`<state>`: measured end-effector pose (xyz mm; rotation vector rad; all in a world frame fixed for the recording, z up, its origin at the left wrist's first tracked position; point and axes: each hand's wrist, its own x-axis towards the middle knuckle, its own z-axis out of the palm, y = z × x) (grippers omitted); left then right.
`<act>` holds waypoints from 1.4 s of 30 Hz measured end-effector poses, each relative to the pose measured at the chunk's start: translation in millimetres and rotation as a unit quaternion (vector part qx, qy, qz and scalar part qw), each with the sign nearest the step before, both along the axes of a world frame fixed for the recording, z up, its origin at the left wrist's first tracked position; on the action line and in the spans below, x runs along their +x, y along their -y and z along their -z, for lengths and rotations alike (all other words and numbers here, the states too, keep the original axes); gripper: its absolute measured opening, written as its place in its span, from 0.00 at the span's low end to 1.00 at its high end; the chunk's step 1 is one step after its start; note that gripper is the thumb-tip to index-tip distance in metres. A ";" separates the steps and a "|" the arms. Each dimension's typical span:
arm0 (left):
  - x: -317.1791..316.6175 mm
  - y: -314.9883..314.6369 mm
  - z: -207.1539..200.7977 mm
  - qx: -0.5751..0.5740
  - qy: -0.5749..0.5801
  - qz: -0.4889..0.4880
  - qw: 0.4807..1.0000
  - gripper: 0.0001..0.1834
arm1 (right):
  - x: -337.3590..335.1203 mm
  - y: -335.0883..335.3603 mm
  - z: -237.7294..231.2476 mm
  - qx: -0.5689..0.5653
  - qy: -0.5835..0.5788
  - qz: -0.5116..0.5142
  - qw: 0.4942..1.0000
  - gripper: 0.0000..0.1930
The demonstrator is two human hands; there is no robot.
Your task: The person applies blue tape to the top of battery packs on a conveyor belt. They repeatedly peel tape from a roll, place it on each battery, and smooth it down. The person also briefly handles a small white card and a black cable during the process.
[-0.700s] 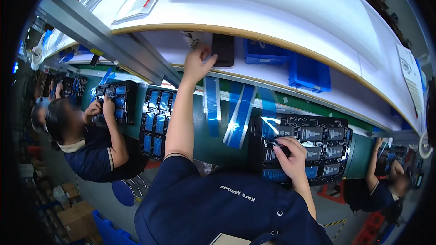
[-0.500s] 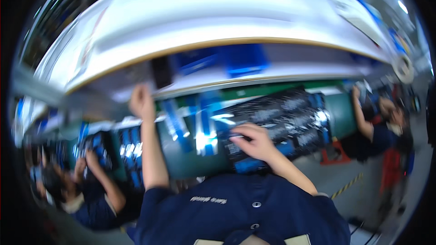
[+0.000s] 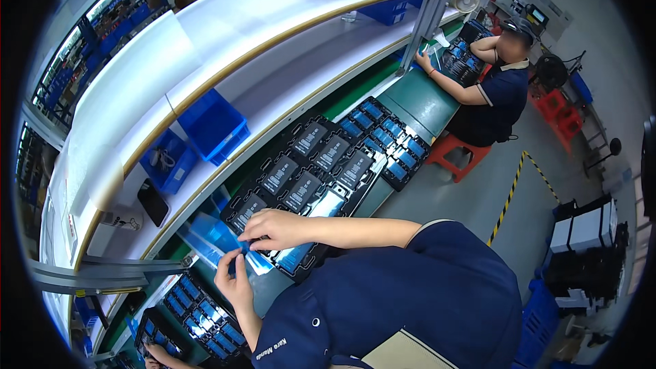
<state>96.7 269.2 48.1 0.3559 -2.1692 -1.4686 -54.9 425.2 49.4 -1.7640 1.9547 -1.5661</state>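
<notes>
1. Left hand [image 3: 236,287] was beside the blue film strips [image 3: 212,232], thumb and forefinger close together; couldn't tell whether they gripped film.
2. Right hand [image 3: 281,228] was over the left end of the black tray [image 3: 316,255], fingers bunched near the left hand's; grip unclear.
3. Tray lay on the green bench [image 3: 427,100], dark rectangular packs [image 3: 333,153] in rows.
4. Dark phone [image 3: 152,203] lay on the shelf.

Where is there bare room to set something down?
Green bench between smaller tray and co-worker's forearm; most of the shelf between near blue bin and far blue bin. Crowded: around left hand and right hand, with blue film and large tray.
</notes>
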 end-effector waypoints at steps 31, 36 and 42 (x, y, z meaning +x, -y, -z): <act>-75.9 -35.5 42.4 0.130 0.111 -0.190 0.967 0.35 | -96.8 -97.9 0.2 -0.137 0.034 0.230 0.963 0.07; -75.5 -33.5 46.0 0.137 0.077 -0.183 0.970 0.33 | -78.1 -79.4 -11.5 -0.099 0.124 0.170 0.973 0.06; -78.4 -36.0 46.5 0.180 0.060 -0.150 0.970 0.36 | -64.6 -33.2 -9.6 -0.043 0.310 0.125 0.942 0.07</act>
